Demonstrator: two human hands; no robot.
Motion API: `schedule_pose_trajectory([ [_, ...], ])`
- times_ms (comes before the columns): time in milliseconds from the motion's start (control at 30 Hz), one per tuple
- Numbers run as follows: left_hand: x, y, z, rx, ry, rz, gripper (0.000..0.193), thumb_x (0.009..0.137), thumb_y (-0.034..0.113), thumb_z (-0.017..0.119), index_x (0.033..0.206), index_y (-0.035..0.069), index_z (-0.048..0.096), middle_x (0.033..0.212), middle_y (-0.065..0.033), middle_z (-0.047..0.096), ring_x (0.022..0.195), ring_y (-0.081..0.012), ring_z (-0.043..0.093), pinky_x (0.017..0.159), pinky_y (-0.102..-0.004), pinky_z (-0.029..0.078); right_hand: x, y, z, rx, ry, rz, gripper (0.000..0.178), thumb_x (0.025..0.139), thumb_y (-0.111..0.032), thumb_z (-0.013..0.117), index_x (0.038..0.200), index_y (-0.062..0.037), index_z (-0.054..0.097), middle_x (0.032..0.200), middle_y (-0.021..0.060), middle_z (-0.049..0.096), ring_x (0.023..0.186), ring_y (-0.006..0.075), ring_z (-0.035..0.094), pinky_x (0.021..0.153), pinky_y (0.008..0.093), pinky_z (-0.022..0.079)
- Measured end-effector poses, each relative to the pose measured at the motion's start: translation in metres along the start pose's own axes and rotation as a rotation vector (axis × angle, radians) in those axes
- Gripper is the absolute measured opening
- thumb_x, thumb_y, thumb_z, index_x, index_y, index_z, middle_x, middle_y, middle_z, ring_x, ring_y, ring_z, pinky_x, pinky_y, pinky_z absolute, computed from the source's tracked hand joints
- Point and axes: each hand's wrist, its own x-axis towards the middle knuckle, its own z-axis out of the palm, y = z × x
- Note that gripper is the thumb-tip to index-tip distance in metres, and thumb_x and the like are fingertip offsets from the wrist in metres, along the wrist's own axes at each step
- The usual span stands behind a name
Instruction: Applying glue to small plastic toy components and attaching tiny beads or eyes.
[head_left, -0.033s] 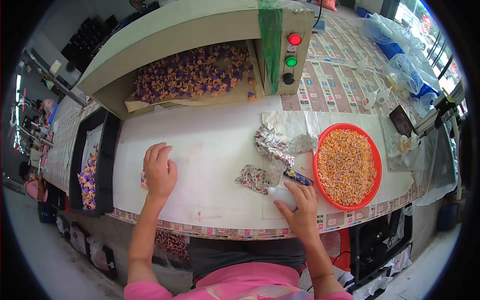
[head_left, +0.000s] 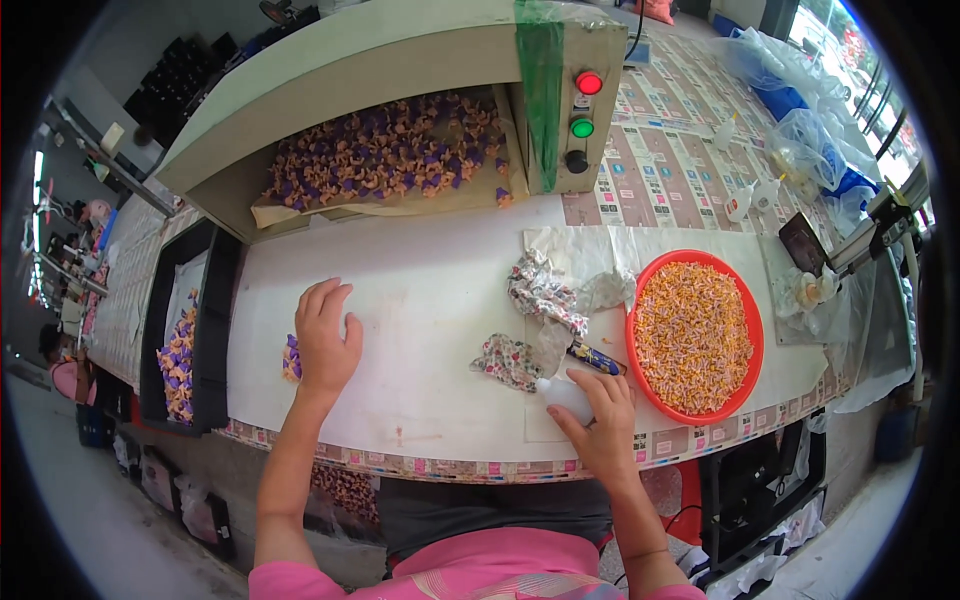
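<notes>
My left hand (head_left: 328,345) hovers over or rests on the white table covering, its fingers stretched out and the thumb apart, with nothing seen in it. Just beside its wrist lies a small cluster of purple and peach figure-like pieces (head_left: 291,358). Farther right, my right hand (head_left: 602,425) has its thumb and fingers around a small white squeeze bottle (head_left: 566,399), tilted with its tip pointing left. Right beyond that hand lies a dark blue tube (head_left: 597,357). Floral cloths (head_left: 508,362) lie crumpled close by.
A red round basin (head_left: 757,330) full of tiny yellow, white and orange pieces stands at the right. At the back, an oven-like machine (head_left: 350,65) has many purple and peach pieces on its belt. A black tray (head_left: 210,370) with similar pieces sits left. White bottles (head_left: 738,204) stand far right.
My left hand has shifted slightly to the right, uncovering more of the purple and peach cluster. The right hand with the bottle stays in place.
</notes>
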Motion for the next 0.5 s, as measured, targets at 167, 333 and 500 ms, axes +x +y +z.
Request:
schedule_pose_trajectory([
  [167,0.091,0.022,0.053,-0.140,-0.075,0.056,0.069,0.076,0.023,0.076,0.136,0.004,0.046,0.139,-0.0205,0.044,0.128,-0.0376,0.041,0.106,-0.0438,0.037,0.003,0.009,-0.017,0.057,-0.007,-0.025,0.039,0.067,-0.014,0.083,0.101,-0.0038,0.066,0.096,0.0099,0.062,0.091,0.0296,0.057,0.084,0.0393,0.044],
  [333,0.188,0.030,0.126,0.116,-0.211,-0.237,0.098,0.068,0.064,0.073,0.145,0.014,0.039,0.150,-0.0202,0.032,0.140,-0.0416,0.025,0.112,-0.0589,0.021,0.007,0.014,-0.037,0.239,0.037,0.074,0.035,0.068,-0.013,0.084,0.097,-0.0050,0.065,0.092,0.0084,0.062,0.086,0.0271,0.059,0.078,0.0372,0.044],
  [500,0.236,0.061,0.174,-0.049,-0.190,-0.257,0.096,0.063,0.071,0.071,0.141,0.022,0.045,0.151,-0.0198,0.030,0.142,-0.0422,0.021,0.111,-0.0629,0.018,0.012,0.024,-0.056,0.221,0.036,0.050,0.035,0.067,-0.014,0.084,0.096,-0.0053,0.065,0.093,0.0072,0.062,0.085,0.0257,0.058,0.076,0.0353,0.044],
])
